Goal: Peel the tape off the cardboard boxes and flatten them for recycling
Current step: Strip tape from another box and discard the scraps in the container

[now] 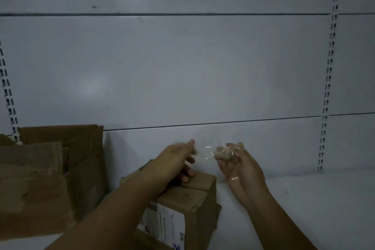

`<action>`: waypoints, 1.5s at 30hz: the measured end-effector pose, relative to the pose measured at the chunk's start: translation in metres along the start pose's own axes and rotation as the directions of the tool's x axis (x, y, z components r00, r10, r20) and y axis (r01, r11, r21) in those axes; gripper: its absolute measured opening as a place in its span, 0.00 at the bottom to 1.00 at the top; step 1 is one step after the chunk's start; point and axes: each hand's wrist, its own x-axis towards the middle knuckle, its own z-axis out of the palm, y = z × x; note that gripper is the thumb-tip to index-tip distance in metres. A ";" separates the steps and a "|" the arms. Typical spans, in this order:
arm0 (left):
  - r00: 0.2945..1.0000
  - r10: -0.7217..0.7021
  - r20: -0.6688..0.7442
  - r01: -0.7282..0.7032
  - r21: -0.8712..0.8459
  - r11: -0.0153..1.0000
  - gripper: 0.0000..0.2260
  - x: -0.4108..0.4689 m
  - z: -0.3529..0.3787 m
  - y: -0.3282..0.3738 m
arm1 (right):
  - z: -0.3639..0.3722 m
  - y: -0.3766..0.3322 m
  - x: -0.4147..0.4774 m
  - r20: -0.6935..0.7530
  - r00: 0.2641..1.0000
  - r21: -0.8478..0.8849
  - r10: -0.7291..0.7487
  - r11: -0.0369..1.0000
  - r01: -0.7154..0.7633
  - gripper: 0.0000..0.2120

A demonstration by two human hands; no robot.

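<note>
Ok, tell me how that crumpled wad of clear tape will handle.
The crumpled wad of clear tape probably weighs almost nothing: the right hand holds it at its fingertips. It looks floppy, a thin film stretching toward the left hand. Likely sticky, so it may cling to fingers rather than drop.

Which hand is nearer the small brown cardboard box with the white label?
Left. The left hand is over the top flaps of the cardboard box; the right hand, gripping crumpled clear tape, is off its right side.

Our right hand [241, 170] grips a crumpled tape wad [223, 153], our left hand [178, 156] pinches its clear tail, just above a small cardboard box [188, 199] on the white shelf [304, 199]
</note>
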 end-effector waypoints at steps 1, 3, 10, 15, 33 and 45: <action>1.000 0.017 0.019 -0.018 0.030 0.999 0.19 0.001 0.000 -0.001 | -0.001 -0.005 0.000 0.015 1.000 0.110 -0.005 0.994 0.004 0.09; 0.996 0.067 0.052 -0.074 0.136 0.988 0.19 0.002 0.003 -0.003 | -0.004 -0.010 0.001 0.052 0.999 0.218 -0.009 0.976 -0.003 0.10; 0.990 0.138 -0.005 -0.131 0.283 0.950 0.19 0.006 0.007 -0.008 | 0.001 0.002 -0.010 0.275 0.959 -0.488 -0.067 0.850 0.199 0.28; 0.993 0.116 0.004 -0.116 0.088 0.989 0.22 0.008 0.003 -0.010 | 0.016 -0.001 -0.023 0.474 0.868 -0.729 -0.148 0.486 0.482 0.15; 0.825 0.549 0.134 -0.437 0.768 0.468 0.28 -0.016 0.006 0.019 | -0.012 -0.056 -0.044 0.039 0.954 -0.644 -0.298 0.722 0.252 0.08; 0.432 0.712 0.553 -0.898 0.191 0.397 0.16 -0.065 0.160 0.055 | -0.083 -0.150 -0.167 -0.016 0.999 -0.781 0.043 0.623 -0.039 0.33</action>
